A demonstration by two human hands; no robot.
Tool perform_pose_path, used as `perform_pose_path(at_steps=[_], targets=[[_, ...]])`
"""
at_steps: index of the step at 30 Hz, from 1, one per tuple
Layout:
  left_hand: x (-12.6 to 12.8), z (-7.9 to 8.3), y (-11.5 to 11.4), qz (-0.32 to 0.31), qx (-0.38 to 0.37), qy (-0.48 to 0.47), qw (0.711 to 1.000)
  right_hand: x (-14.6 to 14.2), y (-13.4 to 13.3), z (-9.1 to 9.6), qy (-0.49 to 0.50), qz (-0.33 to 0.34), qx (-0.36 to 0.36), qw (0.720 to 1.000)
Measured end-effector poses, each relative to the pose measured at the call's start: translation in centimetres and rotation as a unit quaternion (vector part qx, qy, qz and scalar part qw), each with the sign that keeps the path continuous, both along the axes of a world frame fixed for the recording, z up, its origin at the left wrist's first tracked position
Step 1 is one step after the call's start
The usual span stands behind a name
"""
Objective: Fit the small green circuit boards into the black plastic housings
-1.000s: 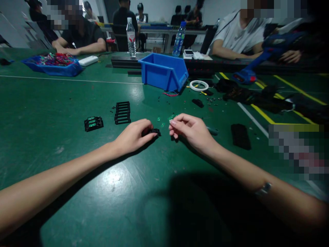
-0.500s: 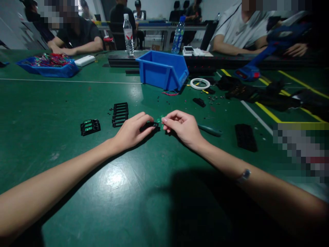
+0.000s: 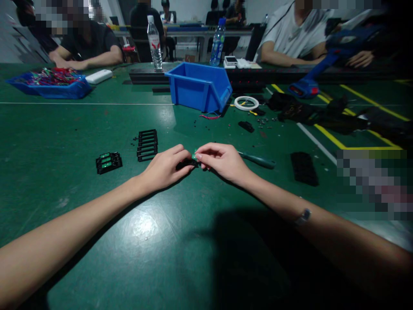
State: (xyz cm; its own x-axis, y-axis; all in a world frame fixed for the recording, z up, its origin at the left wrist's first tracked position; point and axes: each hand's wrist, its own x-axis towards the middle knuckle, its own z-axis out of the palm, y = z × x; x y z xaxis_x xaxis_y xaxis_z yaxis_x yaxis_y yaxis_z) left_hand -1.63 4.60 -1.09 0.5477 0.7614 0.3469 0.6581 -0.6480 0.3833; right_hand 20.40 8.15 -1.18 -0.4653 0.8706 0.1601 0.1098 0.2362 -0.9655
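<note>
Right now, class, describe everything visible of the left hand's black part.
The small black part looks like plastic; most of it is hidden, so its full shape cannot be told. The left hand pinches it between thumb and fingers, close to the green tabletop. Its exposed end points toward the right hand; whether that hand touches it is unclear.

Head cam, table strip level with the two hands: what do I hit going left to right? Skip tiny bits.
Black frame with green pieces → black slotted frame → left hand → right hand → green-handled tool → flat black piece.
</note>
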Motion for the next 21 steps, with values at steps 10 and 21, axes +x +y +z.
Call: perform_pose_path(at_steps=[10,21], targets=[[0.16,0.17,0.15,0.002,-0.014,0.012,1.0,0.06,-0.26,0.18,-0.034,0.027,0.02,0.999],[0.25,0.33,0.13,-0.002,-0.028,0.021,0.999,0.27,-0.25,0.25,-0.058,0.045,0.018,0.997]])
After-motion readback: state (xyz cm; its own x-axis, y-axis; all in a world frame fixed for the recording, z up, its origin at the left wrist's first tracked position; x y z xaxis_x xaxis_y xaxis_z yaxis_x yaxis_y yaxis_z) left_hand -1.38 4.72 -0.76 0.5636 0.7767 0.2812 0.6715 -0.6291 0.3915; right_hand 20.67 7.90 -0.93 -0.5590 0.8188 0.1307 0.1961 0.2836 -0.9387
